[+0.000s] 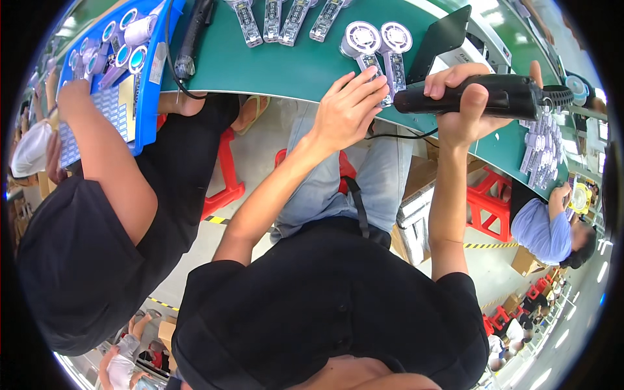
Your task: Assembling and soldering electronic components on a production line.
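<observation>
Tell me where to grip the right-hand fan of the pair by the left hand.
Probably its slim handle, from above: it points toward the person and is narrower than the round head, and the left hand crowds its left side.

blue bin (149,107): stood at the far left
red stool (489,203): stood to the right
striped tape (491,246): crossed the pale floor (260,156)
cardboard box (526,261): sat near a co-worker in blue (541,227)
</observation>
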The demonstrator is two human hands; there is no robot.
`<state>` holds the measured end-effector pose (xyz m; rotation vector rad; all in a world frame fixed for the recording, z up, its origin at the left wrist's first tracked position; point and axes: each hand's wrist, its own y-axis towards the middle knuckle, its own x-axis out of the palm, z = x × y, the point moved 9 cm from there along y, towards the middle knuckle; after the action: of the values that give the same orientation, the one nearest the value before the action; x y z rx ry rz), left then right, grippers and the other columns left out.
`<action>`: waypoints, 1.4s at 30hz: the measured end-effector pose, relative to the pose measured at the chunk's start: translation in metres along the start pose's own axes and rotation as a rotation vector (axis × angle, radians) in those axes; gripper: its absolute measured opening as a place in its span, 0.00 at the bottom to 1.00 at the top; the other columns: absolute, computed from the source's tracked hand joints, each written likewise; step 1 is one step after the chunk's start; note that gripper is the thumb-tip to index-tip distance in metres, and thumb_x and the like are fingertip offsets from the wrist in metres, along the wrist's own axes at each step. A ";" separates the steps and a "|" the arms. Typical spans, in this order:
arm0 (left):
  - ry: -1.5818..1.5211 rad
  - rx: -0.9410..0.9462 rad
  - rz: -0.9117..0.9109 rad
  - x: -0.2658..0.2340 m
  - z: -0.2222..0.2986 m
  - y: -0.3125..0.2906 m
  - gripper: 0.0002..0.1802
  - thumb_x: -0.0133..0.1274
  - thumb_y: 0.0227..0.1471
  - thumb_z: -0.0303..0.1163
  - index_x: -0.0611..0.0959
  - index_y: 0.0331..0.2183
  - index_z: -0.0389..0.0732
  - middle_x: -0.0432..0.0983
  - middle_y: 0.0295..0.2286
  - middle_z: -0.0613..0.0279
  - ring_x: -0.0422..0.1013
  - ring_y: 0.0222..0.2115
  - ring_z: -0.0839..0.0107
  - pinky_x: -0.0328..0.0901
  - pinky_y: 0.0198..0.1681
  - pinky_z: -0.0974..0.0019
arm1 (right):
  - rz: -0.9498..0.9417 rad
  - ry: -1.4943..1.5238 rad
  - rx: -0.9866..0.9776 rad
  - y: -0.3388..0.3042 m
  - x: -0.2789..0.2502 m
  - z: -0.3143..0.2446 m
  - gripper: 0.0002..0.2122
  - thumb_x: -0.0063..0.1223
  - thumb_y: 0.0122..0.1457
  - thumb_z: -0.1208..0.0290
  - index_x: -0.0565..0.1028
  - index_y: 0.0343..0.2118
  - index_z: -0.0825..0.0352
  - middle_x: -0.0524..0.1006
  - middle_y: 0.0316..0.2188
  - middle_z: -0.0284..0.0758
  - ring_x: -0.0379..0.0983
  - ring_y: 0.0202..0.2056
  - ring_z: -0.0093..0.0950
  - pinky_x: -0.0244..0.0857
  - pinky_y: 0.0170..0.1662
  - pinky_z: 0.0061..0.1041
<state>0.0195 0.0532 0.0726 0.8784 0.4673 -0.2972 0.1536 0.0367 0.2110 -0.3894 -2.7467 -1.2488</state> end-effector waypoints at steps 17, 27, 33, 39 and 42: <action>-0.011 -0.007 -0.051 0.005 0.002 0.004 0.21 0.62 0.41 0.24 0.83 0.42 0.37 0.75 0.49 0.60 0.68 0.55 0.58 0.68 0.47 0.57 | 0.058 -0.191 0.009 -0.036 0.003 0.011 0.36 0.68 0.48 0.71 0.53 0.53 0.74 0.76 0.20 0.31 0.70 0.19 0.21 0.62 0.27 0.15; -0.035 -0.091 0.057 0.010 0.017 -0.006 0.41 0.65 0.36 0.29 0.70 0.54 0.32 0.67 0.53 0.42 0.59 0.59 0.41 0.58 0.60 0.46 | 0.159 -0.031 -0.007 -0.050 -0.008 0.002 0.44 0.72 0.48 0.71 0.47 0.59 0.68 0.75 0.26 0.38 0.74 0.25 0.30 0.71 0.27 0.27; 0.243 -0.314 0.164 0.028 0.034 0.003 0.43 0.64 0.39 0.36 0.68 0.55 0.29 0.59 0.58 0.39 0.46 0.61 0.25 0.49 0.63 0.36 | 0.354 -0.155 -0.240 -0.072 -0.061 -0.056 0.40 0.53 0.61 0.46 0.38 0.61 0.62 0.67 0.27 0.43 0.61 0.17 0.32 0.61 0.17 0.32; 0.399 -0.297 0.065 0.031 0.014 0.035 0.42 0.57 0.31 0.28 0.70 0.54 0.31 0.68 0.50 0.41 0.57 0.57 0.28 0.61 0.55 0.40 | 0.340 -0.050 -0.145 -0.106 -0.120 -0.067 0.35 0.53 0.61 0.48 0.45 0.61 0.55 0.68 0.30 0.42 0.64 0.20 0.32 0.61 0.23 0.36; 0.375 -0.217 -0.027 0.030 -0.008 0.062 0.38 0.56 0.34 0.27 0.71 0.53 0.35 0.72 0.46 0.47 0.61 0.54 0.33 0.64 0.53 0.42 | 0.314 -0.102 -0.255 -0.103 -0.117 -0.079 0.19 0.48 0.67 0.57 0.66 0.31 0.73 0.66 0.18 0.37 0.64 0.13 0.29 0.64 0.15 0.27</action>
<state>0.0700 0.0949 0.0942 0.7155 0.8434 -0.1015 0.2371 -0.1097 0.1655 -0.8906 -2.4746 -1.5245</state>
